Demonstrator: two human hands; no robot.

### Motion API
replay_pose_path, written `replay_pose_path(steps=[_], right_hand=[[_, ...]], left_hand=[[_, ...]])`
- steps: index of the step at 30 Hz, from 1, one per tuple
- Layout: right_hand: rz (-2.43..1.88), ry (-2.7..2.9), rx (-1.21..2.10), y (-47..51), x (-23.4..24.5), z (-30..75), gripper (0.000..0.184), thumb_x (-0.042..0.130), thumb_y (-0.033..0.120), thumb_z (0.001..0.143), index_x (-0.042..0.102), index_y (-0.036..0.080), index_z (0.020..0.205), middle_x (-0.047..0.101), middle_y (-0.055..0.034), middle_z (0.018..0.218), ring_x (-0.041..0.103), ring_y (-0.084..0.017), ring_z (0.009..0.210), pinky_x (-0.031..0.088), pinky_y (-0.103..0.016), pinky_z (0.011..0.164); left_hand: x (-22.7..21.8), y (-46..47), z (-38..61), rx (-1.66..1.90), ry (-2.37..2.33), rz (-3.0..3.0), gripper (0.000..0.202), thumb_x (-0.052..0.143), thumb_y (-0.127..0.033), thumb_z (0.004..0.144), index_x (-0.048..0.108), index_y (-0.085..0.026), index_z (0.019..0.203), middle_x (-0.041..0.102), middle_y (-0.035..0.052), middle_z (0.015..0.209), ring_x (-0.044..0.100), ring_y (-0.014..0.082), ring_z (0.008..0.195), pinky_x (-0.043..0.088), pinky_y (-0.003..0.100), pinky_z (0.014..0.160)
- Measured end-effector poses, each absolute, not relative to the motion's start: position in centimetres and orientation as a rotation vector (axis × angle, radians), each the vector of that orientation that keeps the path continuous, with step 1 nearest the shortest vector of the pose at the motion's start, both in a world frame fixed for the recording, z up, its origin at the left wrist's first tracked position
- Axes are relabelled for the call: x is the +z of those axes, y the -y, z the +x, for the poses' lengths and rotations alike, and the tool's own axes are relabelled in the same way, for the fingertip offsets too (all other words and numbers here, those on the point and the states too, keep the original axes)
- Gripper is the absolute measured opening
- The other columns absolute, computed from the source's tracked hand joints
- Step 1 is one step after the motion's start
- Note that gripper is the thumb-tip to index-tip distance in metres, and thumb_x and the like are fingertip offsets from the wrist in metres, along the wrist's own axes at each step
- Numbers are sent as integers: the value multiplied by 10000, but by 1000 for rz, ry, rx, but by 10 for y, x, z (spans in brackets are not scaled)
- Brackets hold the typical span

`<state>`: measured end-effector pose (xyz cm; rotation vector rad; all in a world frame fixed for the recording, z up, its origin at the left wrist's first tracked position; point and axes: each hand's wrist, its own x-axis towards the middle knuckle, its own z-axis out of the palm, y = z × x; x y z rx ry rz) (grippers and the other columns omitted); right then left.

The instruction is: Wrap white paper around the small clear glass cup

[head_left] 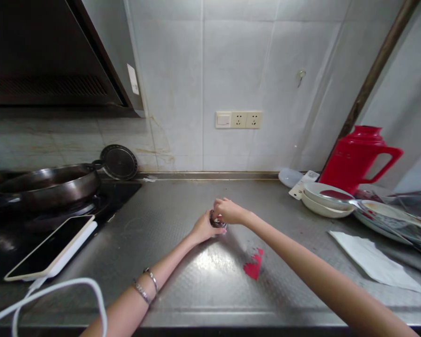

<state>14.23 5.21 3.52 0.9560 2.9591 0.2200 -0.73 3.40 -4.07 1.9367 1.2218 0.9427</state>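
Below the socket (238, 120), at mid-counter (182, 290): small dark round thing (217, 221), standing on the steel, mostly hidden by fingers; kind not to be told.
Left hand (205, 229): curled round its near-left side, gripping.
Right hand (228, 210): closed over its top from the right, fingers pinched on rim or cap.
Progress, as a judgement: somewhere in the middle. Held from both sides, not lifted off the steel; whether opened or shut, cannot tell.
Below-right of the socket, nearer than the hands: red scraps (253, 267), loose on the steel, apart from both hands; possibly torn-off wrapping, so perhaps one step done.
Far left of the socket: pan (45, 187) on the hob; phone (52, 248), with cable (91, 285) below it.
Far right of the socket: jug (358, 157), bowls (328, 199), paper (372, 260).
Untouched: all of these.
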Motion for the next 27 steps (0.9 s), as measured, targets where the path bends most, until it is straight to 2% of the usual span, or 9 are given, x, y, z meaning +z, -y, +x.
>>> replay_pose_path(steps=[8, 13, 21, 27], right_hand=[[867, -3089, 316, -59, 40, 148, 189, 567, 172, 833, 722, 236, 919, 642, -80, 811, 521, -196, 980, 331, -286, 767], [837, -2887, 302, -54, 42, 153, 187, 561, 179, 833, 733, 250, 848, 639, -77, 723, 538, -211, 910, 332, -273, 684], [971, -2733, 155, -54, 45, 144, 230, 533, 149, 824, 728, 258, 877, 662, -67, 735, 567, -202, 819, 324, -261, 622], [879, -2771, 198, -51, 45, 145, 221, 527, 167, 835, 728, 246, 882, 648, -86, 742, 551, -214, 876, 342, -268, 662]], left_hand=[[-48, -37, -9, 960, -1263, 2001, 654, 819, -370, 507, 539, -178, 1066, 661, 64, 1035, 612, 238, 931, 443, 313, 779], [-50, -39, -10, 949, -1257, 1967, 682, 819, -371, 500, 519, -181, 1082, 666, 61, 1023, 620, 235, 924, 450, 309, 776], [-46, -37, -10, 933, -1267, 1969, 672, 822, -376, 500, 524, -176, 1069, 672, 69, 1026, 625, 241, 929, 461, 312, 772], [-48, -38, -9, 937, -1248, 1993, 680, 816, -384, 510, 521, -164, 1081, 667, 80, 1041, 623, 236, 926, 463, 316, 778]])
